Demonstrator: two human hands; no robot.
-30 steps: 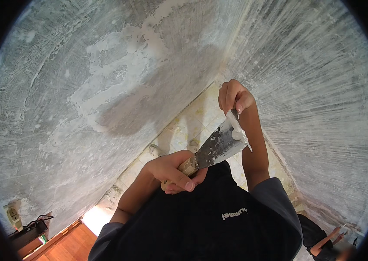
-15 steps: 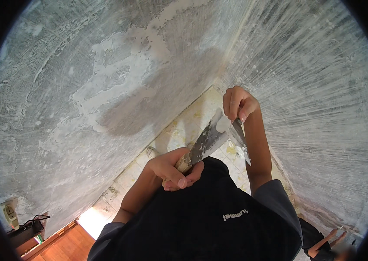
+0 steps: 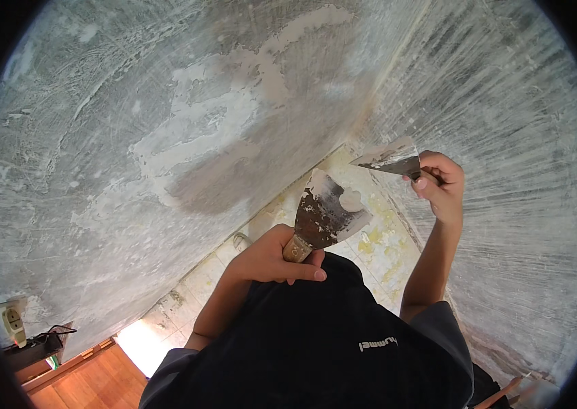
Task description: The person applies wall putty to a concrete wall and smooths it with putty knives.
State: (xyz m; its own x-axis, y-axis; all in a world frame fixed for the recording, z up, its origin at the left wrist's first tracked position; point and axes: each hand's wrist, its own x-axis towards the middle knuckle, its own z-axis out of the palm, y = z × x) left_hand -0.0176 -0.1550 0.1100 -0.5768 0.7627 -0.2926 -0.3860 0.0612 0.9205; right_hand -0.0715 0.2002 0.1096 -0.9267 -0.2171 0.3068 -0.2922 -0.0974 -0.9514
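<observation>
The left hand (image 3: 271,258) was closed around the wooden handle of a wide putty knife (image 3: 326,215), its blade smeared with pale filler and pointing up towards the wall corner (image 3: 370,123). The right hand (image 3: 438,183) was wrapped around the handle of a smaller scraper (image 3: 389,158), blade pointing left towards that corner; how tightly the fingers closed could not be judged, as the handle was hidden. Half a second earlier the two blades met just below the corner; they then stood apart, the scraper having moved up and to the right of the putty knife. The patched grey wall (image 3: 166,150) lay left of the corner, and the tiled floor (image 3: 377,245) showed below it.
</observation>
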